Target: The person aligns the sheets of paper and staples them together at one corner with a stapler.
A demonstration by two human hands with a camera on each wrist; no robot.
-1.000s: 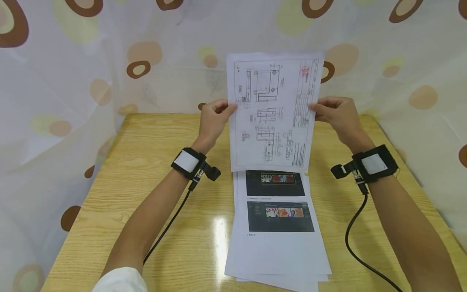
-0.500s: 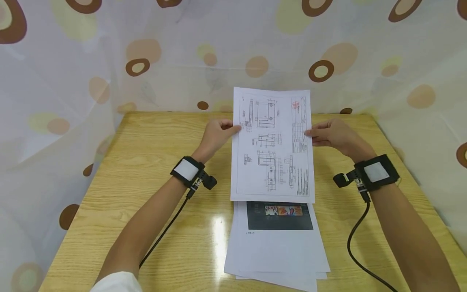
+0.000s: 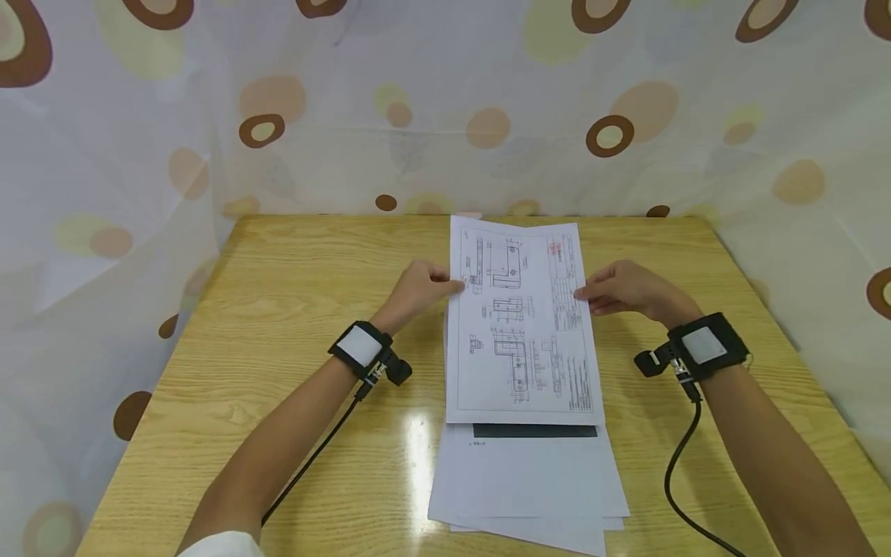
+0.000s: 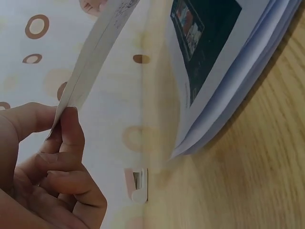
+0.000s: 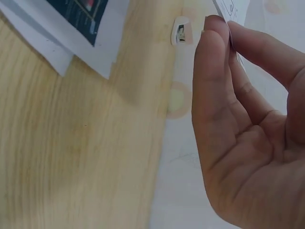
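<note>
A white sheet with a line drawing (image 3: pixel 522 321) hovers low over a stack of printed papers (image 3: pixel 529 480) on the wooden table (image 3: pixel 292 278). My left hand (image 3: pixel 418 288) pinches the sheet's left edge, seen close up as the sheet edge (image 4: pixel 90 62) between thumb and fingers (image 4: pixel 71 138). My right hand (image 3: pixel 619 288) pinches the right edge, with the sheet corner (image 5: pixel 233 12) caught between thumb and fingers (image 5: pixel 217 86). The stack (image 4: pixel 224 71) shows a dark screenshot page on top, and its corner (image 5: pixel 66 28) lies on the table.
A curtain with brown and yellow rings (image 3: pixel 445 100) closes in the table on the back and both sides. Black cables (image 3: pixel 675 480) run from the wrist bands across the table. A small white clip (image 4: pixel 138 183) hangs on the curtain behind the table.
Both hands have lowered the drawing sheet from upright in front of the curtain down to just above the stack, now covering most of the screenshot page.
</note>
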